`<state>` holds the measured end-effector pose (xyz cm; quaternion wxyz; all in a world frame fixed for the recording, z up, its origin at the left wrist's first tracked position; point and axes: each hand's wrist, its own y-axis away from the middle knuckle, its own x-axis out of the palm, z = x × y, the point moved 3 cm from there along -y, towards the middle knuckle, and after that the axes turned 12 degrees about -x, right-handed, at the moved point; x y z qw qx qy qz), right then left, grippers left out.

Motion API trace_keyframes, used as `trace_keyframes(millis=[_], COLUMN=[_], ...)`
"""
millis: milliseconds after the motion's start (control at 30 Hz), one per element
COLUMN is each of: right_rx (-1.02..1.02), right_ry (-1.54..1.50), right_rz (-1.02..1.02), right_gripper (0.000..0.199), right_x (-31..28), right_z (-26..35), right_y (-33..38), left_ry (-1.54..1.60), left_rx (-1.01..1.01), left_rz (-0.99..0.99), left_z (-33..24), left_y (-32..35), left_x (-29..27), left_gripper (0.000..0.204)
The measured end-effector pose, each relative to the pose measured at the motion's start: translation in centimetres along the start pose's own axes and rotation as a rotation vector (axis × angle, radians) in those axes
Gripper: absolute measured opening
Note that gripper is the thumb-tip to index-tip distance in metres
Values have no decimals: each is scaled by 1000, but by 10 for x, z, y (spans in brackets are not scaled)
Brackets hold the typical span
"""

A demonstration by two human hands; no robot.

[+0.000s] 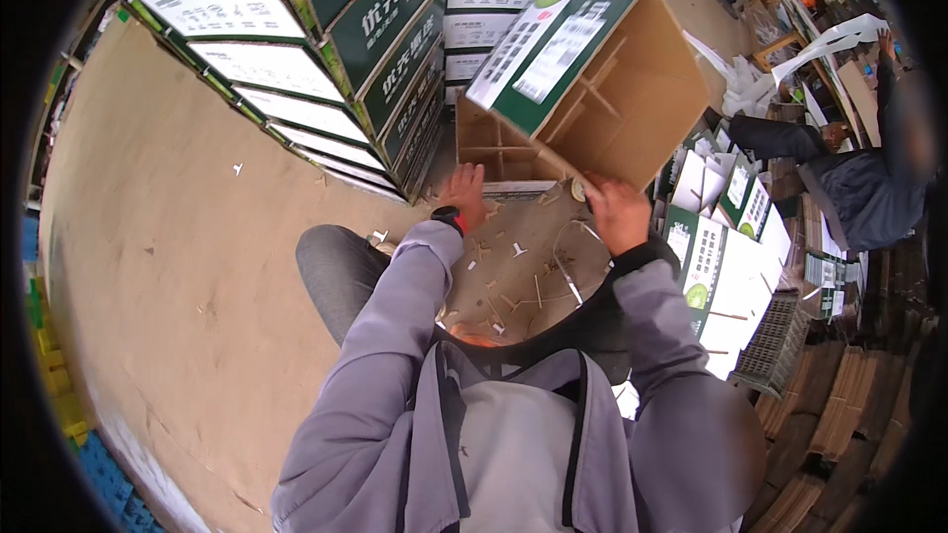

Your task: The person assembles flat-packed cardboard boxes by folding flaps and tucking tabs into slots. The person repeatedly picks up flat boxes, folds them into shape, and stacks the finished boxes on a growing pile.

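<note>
A green and white cardboard box (578,44) tilts toward me, its brown inside and several slots in the inner wall showing. My right hand (620,215) is closed at its lower near corner. Beside those fingers is a small round pale thing (580,190) whose kind I cannot make out. Under the tilted box stands a second open carton (477,133) with brown inner dividers. My left hand (466,193), with a dark watch at the wrist, rests at this carton's near left edge, fingers stretched out and holding nothing.
Stacked green and white cartons (346,49) rise at the far left. Flattened printed cardboard (726,266), a grey plastic crate (775,343) and brown cardboard bundles (839,405) lie to the right. Another person (859,188) sits there. Small white and brown scraps (518,250) litter the floor.
</note>
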<state>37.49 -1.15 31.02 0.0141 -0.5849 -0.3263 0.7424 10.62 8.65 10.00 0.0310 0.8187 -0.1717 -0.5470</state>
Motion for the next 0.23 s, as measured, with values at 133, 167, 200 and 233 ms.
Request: trace_keyframes(millis=[133, 167, 200, 233], right_rx=[-60, -55, -58, -112], right_ry=[41, 69, 86, 61], right_rz=[46, 103, 166, 214], right_gripper=[40, 44, 45, 46], right_x=[58, 73, 85, 101], right_z=[0, -6, -10, -7], right_y=[18, 29, 40, 35], left_ry=[-237, -264, -294, -301], left_rx=[-16, 33, 80, 54], left_rz=[54, 24, -4, -193], left_z=[24, 25, 32, 75], left_y=[-17, -19, -22, -26], left_x=[37, 52, 70, 107], left_gripper=[85, 85, 85, 86])
